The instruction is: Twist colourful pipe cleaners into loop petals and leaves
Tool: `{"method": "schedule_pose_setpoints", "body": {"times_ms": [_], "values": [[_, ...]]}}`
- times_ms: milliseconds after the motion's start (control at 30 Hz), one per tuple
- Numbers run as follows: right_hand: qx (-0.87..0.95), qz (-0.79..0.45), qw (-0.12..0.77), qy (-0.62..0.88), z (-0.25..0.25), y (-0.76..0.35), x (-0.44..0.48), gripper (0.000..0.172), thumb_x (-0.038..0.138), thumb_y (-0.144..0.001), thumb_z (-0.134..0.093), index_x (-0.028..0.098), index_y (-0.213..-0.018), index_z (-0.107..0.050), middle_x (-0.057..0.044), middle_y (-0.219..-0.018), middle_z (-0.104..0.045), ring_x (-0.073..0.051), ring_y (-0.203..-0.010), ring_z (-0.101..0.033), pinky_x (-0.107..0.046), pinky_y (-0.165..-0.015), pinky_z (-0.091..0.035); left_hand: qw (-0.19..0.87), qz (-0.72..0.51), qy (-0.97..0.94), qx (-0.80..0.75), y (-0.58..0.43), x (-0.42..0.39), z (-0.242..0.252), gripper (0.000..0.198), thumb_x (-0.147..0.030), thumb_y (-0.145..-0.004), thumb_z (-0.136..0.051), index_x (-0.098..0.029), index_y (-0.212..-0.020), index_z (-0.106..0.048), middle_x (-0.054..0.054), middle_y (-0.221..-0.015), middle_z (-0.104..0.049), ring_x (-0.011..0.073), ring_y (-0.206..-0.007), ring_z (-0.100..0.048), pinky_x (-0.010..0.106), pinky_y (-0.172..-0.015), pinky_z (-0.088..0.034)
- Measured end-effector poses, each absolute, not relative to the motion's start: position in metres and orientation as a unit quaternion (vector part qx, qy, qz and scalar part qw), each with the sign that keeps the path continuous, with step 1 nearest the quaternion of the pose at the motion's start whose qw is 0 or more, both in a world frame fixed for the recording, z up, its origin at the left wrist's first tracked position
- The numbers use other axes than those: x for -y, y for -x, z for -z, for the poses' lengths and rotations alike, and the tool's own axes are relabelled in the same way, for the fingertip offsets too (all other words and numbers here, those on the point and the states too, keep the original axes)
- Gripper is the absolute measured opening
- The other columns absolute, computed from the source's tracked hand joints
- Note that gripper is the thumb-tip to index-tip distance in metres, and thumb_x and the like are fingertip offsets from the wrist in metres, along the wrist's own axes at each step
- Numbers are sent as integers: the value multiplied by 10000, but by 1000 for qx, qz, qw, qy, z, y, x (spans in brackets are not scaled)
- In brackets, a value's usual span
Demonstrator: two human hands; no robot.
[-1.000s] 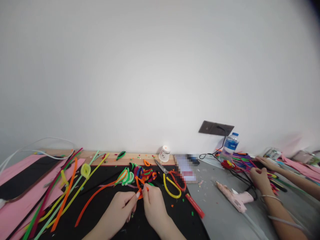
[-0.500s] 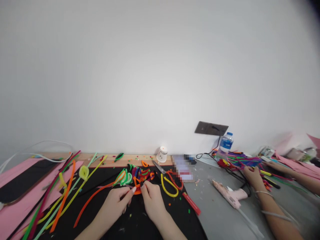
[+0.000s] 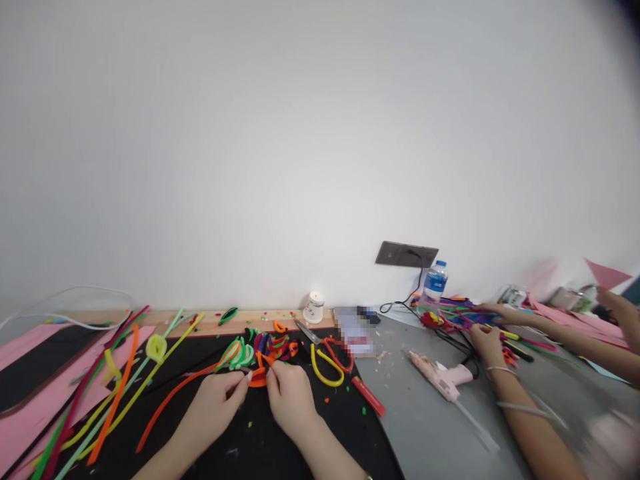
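Observation:
My left hand and my right hand are close together over a black mat. Both have their fingertips pinched on a short bent orange pipe cleaner, which spans the small gap between them. Just beyond it lie looped pipe cleaner pieces: green and white ones to the left, a mixed purple, red and orange pile to the right. A long red-orange pipe cleaner curves past my left wrist. Scissors with yellow and red handles rest right of my right hand.
Long pipe cleaners lie across pink sheets at left. A paper cup stands upside down by the wall. Rightward are a red stick, a pink glue gun, a water bottle and another person's hand among pipe cleaners.
The view has turned slightly right, so everything sits further left. My hands keep their pinch on the orange pipe cleaner. Another hand has come into view at the far right edge.

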State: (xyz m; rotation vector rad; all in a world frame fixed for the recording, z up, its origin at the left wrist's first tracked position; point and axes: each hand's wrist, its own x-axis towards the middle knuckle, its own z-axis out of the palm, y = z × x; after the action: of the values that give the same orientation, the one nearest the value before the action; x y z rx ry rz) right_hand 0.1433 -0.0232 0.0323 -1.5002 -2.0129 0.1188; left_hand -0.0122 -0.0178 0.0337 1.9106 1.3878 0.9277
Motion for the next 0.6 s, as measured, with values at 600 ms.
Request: {"method": "schedule_pose_setpoints", "body": {"times_ms": [600], "values": [[765,12,311,563,-32,-142,26,235,185,-847,-368,176,-645,-487,3,-584,-558,-105,-511,-482,-235,-491,-195,123,-287,-786,-534,13,15,-32,365,-332,-861,-317,-212,-518,-341,-37,-490,-451,143,-486,-463,238,-516,-271]]}}
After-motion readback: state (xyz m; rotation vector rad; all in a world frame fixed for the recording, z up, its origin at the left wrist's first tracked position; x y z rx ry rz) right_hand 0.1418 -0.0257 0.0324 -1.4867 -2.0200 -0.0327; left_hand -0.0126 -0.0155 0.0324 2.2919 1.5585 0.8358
